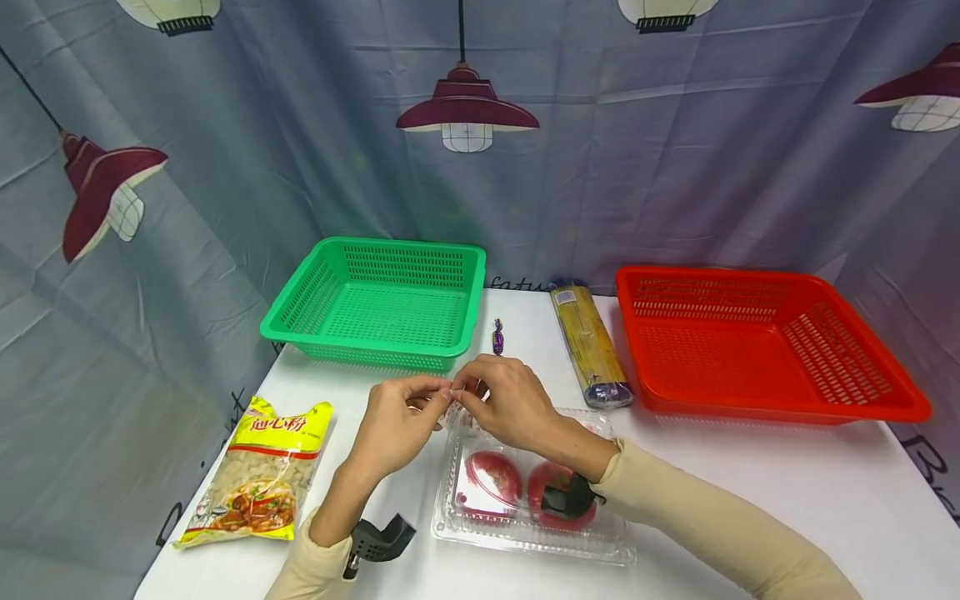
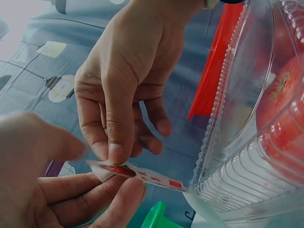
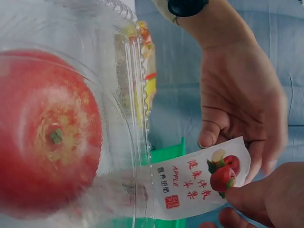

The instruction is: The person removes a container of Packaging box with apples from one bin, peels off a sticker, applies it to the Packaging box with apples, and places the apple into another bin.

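Note:
A clear plastic clamshell box [image 1: 536,546] stands near the front of the white table, with two red apples [image 1: 491,483] showing through its lid. From its edge sticks out a white paper label [image 3: 190,185] printed with apples and red characters. My left hand [image 1: 393,421] pinches the label's free end by its edge, thumb on the printed face. Right beside it, my right hand [image 1: 517,404] also pinches that end, its thumb on the apple picture. Both hands meet above the box's far left side, where my right hand hides part of the lid.
A green basket [image 1: 468,333] stands at the back left, a red basket [image 1: 780,408] at the right. Between them lie a small purple wrapped candy [image 1: 498,337] and a long yellow packet [image 1: 588,342]. A yellow bag of macaroni [image 1: 258,483] lies at the left edge.

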Available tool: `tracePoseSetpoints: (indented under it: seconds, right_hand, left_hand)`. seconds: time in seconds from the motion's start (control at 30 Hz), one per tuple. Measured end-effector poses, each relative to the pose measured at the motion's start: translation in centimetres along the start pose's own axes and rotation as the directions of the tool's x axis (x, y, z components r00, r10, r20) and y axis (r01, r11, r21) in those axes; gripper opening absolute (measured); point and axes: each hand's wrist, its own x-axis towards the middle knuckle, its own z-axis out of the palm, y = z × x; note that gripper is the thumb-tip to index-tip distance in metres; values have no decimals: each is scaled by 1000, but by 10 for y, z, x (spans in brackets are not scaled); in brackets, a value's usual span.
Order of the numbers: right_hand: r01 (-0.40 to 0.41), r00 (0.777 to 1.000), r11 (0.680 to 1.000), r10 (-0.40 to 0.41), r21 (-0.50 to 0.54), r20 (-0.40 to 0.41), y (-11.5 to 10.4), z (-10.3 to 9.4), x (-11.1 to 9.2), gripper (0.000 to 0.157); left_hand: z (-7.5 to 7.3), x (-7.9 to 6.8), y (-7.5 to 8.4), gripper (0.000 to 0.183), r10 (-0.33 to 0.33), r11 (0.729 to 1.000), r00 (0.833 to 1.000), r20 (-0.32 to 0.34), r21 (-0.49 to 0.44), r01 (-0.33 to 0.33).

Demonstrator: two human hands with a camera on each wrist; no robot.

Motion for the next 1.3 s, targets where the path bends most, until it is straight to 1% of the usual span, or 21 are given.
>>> tracePoseSetpoints:
  seconds: [0.13, 0.27, 0.4, 0.63, 0.8, 0.9, 1.0, 1.13, 1.3]
  right_hand:
    - [-12, 1000, 1000, 12, -3, 9, -1, 0, -1, 7]
    - [-25, 1000, 1000, 25, -5, 18, -1, 0, -3, 8]
    - [-25, 1000, 1000, 25, -2, 19, -1, 1, -4, 10]
    - [-12, 1000, 1000, 12, 1, 19, -1, 2, -5, 10]
    - [-9, 1000, 1000, 9, 22, 21, 0, 2, -5, 9]
    - [-6, 1000, 1000, 6, 23, 19, 1, 2, -5, 9]
    - [-8, 1000, 1000, 7, 28, 26, 2, 1, -5, 9]
    - [-19, 999, 998, 17, 68, 37, 3, -4, -8, 8]
    - [-36, 999, 993, 32, 115, 33, 5, -11, -13, 4]
  left_hand:
    - [0, 0, 1, 16, -13, 1000, 1000, -6, -23, 13]
    - [0, -1, -1, 14, -17, 1000, 1000, -10, -12, 17]
    - [-1, -3, -2, 18, -23, 1000, 999, -28, -3, 23]
    - [-1, -3, -2, 11, -23, 1000, 998, -64, -4, 22]
    - [-3, -2, -2, 11, 22, 998, 994, -111, 62, -15]
    - [-5, 0, -6, 12, 34, 995, 989, -147, 97, -20]
    - [-7, 2, -11, 11, 18, 994, 984, -176, 108, 1]
    - [-10, 5, -20, 10, -13, 992, 979, -205, 120, 38]
    - [-14, 8, -34, 11, -71, 991, 975, -208, 97, 93]
